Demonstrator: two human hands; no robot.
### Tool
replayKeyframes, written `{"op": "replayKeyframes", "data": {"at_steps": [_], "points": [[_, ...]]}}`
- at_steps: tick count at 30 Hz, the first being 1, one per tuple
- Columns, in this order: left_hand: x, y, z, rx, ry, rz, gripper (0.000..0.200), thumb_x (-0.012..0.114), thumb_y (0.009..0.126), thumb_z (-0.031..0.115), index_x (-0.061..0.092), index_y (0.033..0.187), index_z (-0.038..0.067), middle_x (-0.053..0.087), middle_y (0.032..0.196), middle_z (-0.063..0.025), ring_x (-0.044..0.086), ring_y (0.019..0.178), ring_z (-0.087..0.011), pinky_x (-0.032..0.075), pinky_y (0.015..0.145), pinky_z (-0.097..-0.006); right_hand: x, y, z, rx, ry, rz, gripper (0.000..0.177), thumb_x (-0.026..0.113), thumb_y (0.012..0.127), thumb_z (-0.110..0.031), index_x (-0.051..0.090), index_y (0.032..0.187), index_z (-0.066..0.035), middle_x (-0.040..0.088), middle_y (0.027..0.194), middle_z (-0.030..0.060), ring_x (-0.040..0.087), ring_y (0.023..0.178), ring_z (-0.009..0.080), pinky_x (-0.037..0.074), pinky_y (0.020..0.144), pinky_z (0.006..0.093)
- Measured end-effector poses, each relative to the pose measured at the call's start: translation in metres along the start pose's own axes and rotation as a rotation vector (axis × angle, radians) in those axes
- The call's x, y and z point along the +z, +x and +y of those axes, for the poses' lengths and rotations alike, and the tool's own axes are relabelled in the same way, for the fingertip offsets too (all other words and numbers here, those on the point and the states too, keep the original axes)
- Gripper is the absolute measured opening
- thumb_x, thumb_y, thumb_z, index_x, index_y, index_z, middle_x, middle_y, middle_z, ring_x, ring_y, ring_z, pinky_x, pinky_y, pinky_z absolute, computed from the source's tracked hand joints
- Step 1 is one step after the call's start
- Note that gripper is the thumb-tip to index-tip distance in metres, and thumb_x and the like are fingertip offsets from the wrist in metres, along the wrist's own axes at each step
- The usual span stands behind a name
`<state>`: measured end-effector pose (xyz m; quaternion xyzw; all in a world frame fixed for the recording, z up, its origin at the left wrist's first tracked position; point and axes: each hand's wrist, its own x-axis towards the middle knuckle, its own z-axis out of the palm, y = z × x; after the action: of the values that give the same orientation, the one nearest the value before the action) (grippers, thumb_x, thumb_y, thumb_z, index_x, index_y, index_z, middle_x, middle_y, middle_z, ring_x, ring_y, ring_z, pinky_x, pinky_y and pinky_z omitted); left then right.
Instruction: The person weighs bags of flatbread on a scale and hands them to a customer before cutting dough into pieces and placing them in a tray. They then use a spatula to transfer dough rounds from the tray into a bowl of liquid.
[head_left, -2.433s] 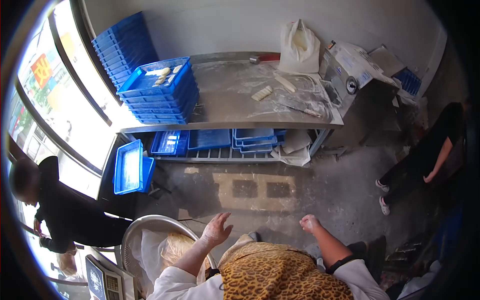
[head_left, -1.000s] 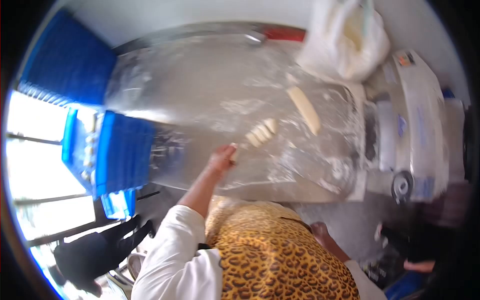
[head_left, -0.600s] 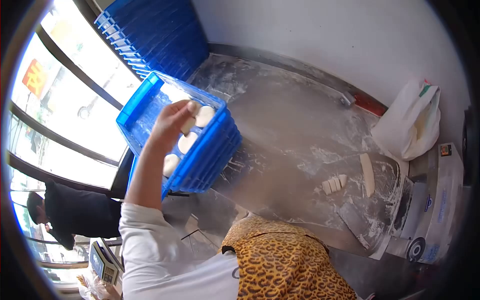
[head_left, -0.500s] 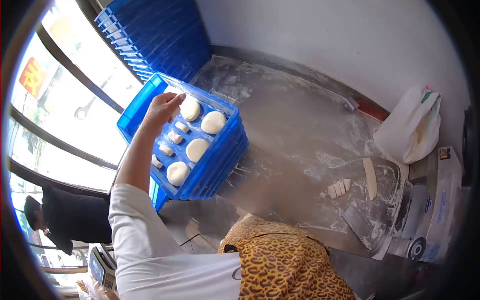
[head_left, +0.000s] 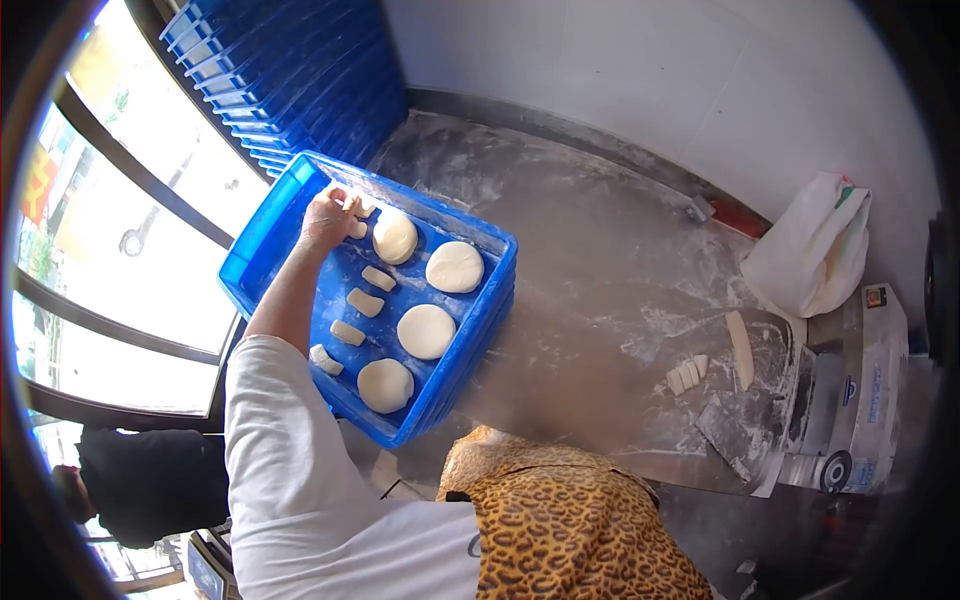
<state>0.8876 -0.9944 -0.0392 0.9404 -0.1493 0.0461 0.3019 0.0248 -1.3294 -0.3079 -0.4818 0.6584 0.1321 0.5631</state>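
Note:
Near the far left corner of the blue tray (head_left: pixel 232 268), my left hand (head_left: pixel 326 220) reaches in with its fingers pinched on a small white dough piece at the fingertips. Another short dough piece (head_left: pixel 357 230) lies just below those fingers. Several round flat dough discs, one of them (head_left: pixel 395 238) close to my hand, form a row along the tray's right side. Beside them runs a row of short dough strips, including one (head_left: pixel 365 302) near the middle. My right hand is outside the view.
Tall stacked blue trays (head_left: pixel 290 80) stand at the back left. The floured worktop (head_left: pixel 570 260) holds cut dough pieces (head_left: pixel 687 375), a long dough strip (head_left: pixel 740 350) and a metal scraper (head_left: pixel 722 437). A white bag (head_left: pixel 815 245) and a machine (head_left: pixel 865 390) are at right. Another person (head_left: pixel 150 485) is lower left.
My left hand has moved lower into the tray's far corner, near small dough pieces that now show there. The view has shifted, and the tray appears larger.

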Motion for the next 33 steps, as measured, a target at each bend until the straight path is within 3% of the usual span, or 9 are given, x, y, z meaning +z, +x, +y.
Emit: {"op": "replayKeyframes", "data": {"at_steps": [7,11,14,17,21,24,29,31,33], "points": [[-0.035,-0.020,0.021,-0.217,-0.139,-0.198,0.019,0.072,0.091,0.020,0.067,0.097,0.003,0.071,0.089,-0.0086,0.069,0.075,-0.0168,0.058,0.064,-0.0320,-0.007,-0.001,0.022,0.038,-0.010,-0.004,0.032,0.051,0.105,-0.026,0.066,0.099,0.002,0.063,0.094,0.0114,0.057,0.085,0.0241,0.047,0.081,0.0431],[-0.029,-0.024,0.009,-0.087,0.030,-0.163,0.024,0.073,0.087,0.019,0.074,0.103,0.002,0.075,0.094,-0.0169,0.074,0.077,-0.0275,0.060,0.071,-0.0397,-0.016,0.010,0.034,0.004,-0.001,-0.057,0.036,0.050,0.107,-0.028,0.067,0.103,0.003,0.065,0.098,0.0118,0.057,0.088,0.0239,0.047,0.084,0.0431],[-0.030,-0.027,0.000,0.186,0.463,0.005,0.032,0.071,0.091,0.033,0.075,0.104,0.004,0.072,0.111,-0.0231,0.066,0.107,-0.0421,0.053,0.095,-0.0446,-0.025,0.004,0.012,-0.225,-0.154,-0.156,0.036,0.052,0.105,-0.029,0.069,0.106,0.003,0.068,0.102,0.0141,0.059,0.090,0.0234,0.048,0.082,0.0434],[-0.028,-0.011,-0.006,0.248,0.211,0.166,0.033,0.074,0.095,0.027,0.070,0.119,0.004,0.073,0.110,-0.0164,0.070,0.100,-0.0312,0.054,0.090,-0.0414,-0.058,0.017,0.012,-0.274,-0.363,-0.131,0.030,0.063,0.100,-0.026,0.072,0.108,0.002,0.072,0.102,0.0168,0.065,0.086,0.0217,0.051,0.075,0.0417],[-0.031,-0.163,0.255,0.228,-0.134,0.167,0.025,0.066,0.103,0.021,0.071,0.121,0.006,0.072,0.107,-0.0064,0.067,0.095,-0.0148,0.054,0.084,-0.0296,-0.086,0.013,0.016,-0.288,-0.019,-0.080,0.030,0.069,0.098,-0.021,0.068,0.107,0.008,0.072,0.091,0.0165,0.068,0.076,0.0252,0.056,0.066,0.0397],[0.071,-0.240,0.298,0.388,-0.765,-0.182,0.025,0.064,0.103,0.017,0.069,0.122,0.003,0.070,0.110,-0.0053,0.066,0.102,-0.0150,0.055,0.088,-0.0318,-0.106,0.020,0.040,-0.125,0.068,-0.067,0.025,0.069,0.098,-0.017,0.067,0.108,0.006,0.071,0.090,0.0157,0.068,0.076,0.0249,0.056,0.066,0.0400],[0.311,-0.372,0.385,0.300,-0.328,-0.689,0.049,0.075,0.093,0.030,0.063,0.133,0.004,0.069,0.122,-0.0139,0.069,0.112,-0.0264,0.056,0.095,-0.0371,-0.159,0.051,0.160,-0.020,0.467,-0.129,0.015,0.070,0.097,-0.010,0.066,0.101,0.003,0.069,0.086,0.0135,0.067,0.074,0.0226,0.054,0.062,0.0385],[0.383,-0.417,0.394,0.565,0.004,-0.529,0.063,0.081,0.087,0.037,0.056,0.136,0.005,0.062,0.128,-0.0165,0.064,0.118,-0.0319,0.057,0.095,-0.0439,-0.175,0.036,0.183,0.034,0.497,-0.066,0.012,0.069,0.097,-0.010,0.066,0.100,0.002,0.068,0.085,0.0125,0.066,0.073,0.0211,0.053,0.060,0.0369],[0.393,-0.439,0.419,0.483,0.146,-0.641,0.066,0.081,0.086,0.041,0.052,0.134,0.007,0.057,0.128,-0.0160,0.060,0.121,-0.0344,0.055,0.095,-0.0473,-0.199,0.011,0.197,0.082,0.508,0.022,0.012,0.068,0.098,-0.010,0.066,0.099,0.001,0.068,0.084,0.0116,0.064,0.070,0.0194,0.051,0.058,0.0347]]}}
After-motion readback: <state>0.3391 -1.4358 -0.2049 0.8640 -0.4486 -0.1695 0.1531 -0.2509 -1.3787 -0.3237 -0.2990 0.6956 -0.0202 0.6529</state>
